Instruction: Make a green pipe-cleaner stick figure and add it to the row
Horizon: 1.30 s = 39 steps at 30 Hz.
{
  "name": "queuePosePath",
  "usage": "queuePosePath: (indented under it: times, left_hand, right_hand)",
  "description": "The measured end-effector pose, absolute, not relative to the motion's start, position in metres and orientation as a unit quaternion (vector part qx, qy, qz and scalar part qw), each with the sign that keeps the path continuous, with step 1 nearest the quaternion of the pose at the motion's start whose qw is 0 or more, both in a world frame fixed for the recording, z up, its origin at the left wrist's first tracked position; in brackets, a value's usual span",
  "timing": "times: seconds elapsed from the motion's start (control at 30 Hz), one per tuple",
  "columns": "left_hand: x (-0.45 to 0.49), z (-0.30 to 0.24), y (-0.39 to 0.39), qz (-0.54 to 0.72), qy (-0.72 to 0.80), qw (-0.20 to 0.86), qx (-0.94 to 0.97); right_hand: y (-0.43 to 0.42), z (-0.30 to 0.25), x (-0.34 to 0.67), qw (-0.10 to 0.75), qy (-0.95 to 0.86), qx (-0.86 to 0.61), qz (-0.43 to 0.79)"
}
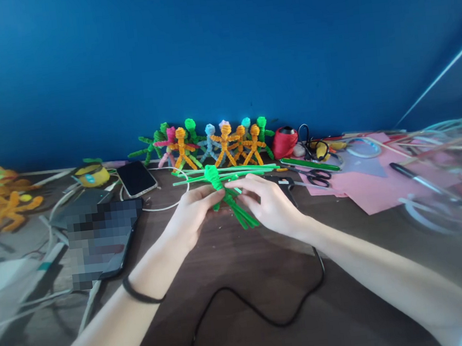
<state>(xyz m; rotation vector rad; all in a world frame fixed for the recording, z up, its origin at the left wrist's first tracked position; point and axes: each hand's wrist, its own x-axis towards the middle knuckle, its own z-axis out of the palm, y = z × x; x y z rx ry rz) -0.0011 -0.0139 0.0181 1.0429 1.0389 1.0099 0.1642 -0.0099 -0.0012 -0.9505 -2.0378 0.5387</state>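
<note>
A green pipe-cleaner figure (pixel 212 176) with a wrapped round head is held up over the table, its loose straight stems slanting down to the right. My left hand (pixel 196 209) pinches its body from the left, thumb and fingers closed just under the head. From the other side my right hand (pixel 270 202) has bent fingers closed at the green stems beside the body. Exactly what those right fingertips pinch is partly hidden. Straight green pipe cleaners (pixel 255 169) lie crosswise on the table just behind both hands.
Finished pipe-cleaner figures (pixel 227 140) lean in a row against the blue wall (pixel 218 48). Two phones (pixel 136 178) and white cables are to the left, with orange figures (pixel 14 209) beyond. Scissors (pixel 318 177), pink paper (pixel 371 191) and a pen (pixel 415 176) lie right. A black cable (pixel 266 318) crosses in front.
</note>
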Motion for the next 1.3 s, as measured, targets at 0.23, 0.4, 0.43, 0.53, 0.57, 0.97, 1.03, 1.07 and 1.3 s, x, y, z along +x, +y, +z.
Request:
queuePosePath:
  times: [0.23, 0.4, 0.43, 0.53, 0.57, 0.97, 1.03, 1.07, 1.3]
  left_hand:
    - [-0.002, 0.018, -0.014, 0.442, 0.443, 0.631, 0.459]
    - [-0.003, 0.016, -0.014, 0.446, 0.425, 0.624, 0.481]
    - [-0.003, 0.016, -0.014, 0.445, 0.423, 0.623, 0.485]
    - [-0.003, 0.015, -0.014, 0.436, 0.428, 0.619, 0.493]
    - [-0.003, 0.015, -0.013, 0.434, 0.434, 0.614, 0.497]
    - [-0.004, 0.012, -0.012, 0.432, 0.467, 0.528, 0.562]
    - [-0.003, 0.013, -0.013, 0.422, 0.473, 0.523, 0.57]
    - [-0.003, 0.013, -0.013, 0.416, 0.475, 0.522, 0.573]
    - [-0.004, 0.015, -0.014, 0.402, 0.45, 0.54, 0.587]
  right_hand:
    - [-0.004, 0.0, 0.169, 0.383, -0.764, -0.367, 0.367]
    - [0.002, -0.003, 0.171, 0.372, -0.734, -0.343, 0.454]
    - [0.003, -0.003, 0.171, 0.374, -0.733, -0.344, 0.453]
    - [0.0, -0.001, 0.169, 0.382, -0.731, -0.354, 0.442]
    - [-0.001, 0.0, 0.168, 0.381, -0.728, -0.358, 0.444]
    - [0.002, -0.002, 0.167, 0.38, -0.671, -0.347, 0.534]
    - [0.001, -0.002, 0.166, 0.387, -0.659, -0.35, 0.543]
    - [0.0, -0.001, 0.166, 0.386, -0.659, -0.351, 0.541]
    - [0.001, -0.009, 0.164, 0.371, -0.678, -0.333, 0.54]
